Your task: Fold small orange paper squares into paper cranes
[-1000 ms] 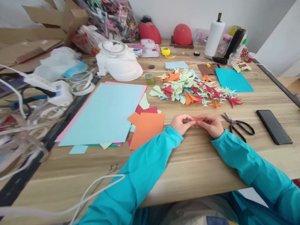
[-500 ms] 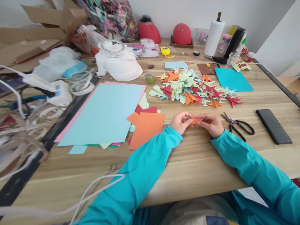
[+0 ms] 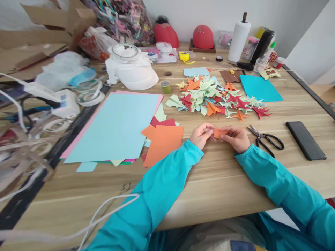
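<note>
Two hands (image 3: pixel 201 136), one phone (image 3: pixel 305 140), one tape measure (image 3: pixel 184 55), one green spool (image 3: pixel 165 87).

Near left on the wooden table (image 3: pixel 65 195), there's a dark handwritten mark (image 3: pixel 126 187), two figures side by side, and it looks like "53"! Over to the far right now, where the pale packet (image 3: pixel 269 73) shows red print, too small to make out. And just beyond it, the red-and-white piece (image 3: pixel 273 57) carries red shapes, but whether they're characters or pure pattern, I can't tell!
</note>
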Demonstrator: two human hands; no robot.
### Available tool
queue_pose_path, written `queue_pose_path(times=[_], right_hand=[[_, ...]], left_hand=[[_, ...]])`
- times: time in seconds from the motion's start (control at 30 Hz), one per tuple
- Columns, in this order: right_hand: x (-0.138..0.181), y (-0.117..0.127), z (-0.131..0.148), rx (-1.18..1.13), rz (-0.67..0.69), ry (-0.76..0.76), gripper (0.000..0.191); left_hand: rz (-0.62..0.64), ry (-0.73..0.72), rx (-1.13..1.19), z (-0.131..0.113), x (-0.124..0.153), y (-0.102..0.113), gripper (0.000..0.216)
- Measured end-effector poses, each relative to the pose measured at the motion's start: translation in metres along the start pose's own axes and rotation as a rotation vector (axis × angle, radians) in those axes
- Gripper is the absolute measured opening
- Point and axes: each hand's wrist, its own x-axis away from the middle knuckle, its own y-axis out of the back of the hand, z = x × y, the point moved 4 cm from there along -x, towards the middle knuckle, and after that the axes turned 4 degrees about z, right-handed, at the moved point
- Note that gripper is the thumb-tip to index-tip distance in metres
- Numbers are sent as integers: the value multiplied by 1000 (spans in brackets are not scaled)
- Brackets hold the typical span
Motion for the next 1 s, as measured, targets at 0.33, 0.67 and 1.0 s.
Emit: queue_pose_path(times=[0.33,0.67,1.0], right_hand=[[2,-4,3,3,47,9,27],[2,-5,2,6,46,12,28],[4,-8,4,-72,79,-20,29]], left_hand=[[-18,-45,-59,0,1,-1,37],[19,-37,-74,-2,1,-1,40],[72,16,9,-3,1,1,48]])
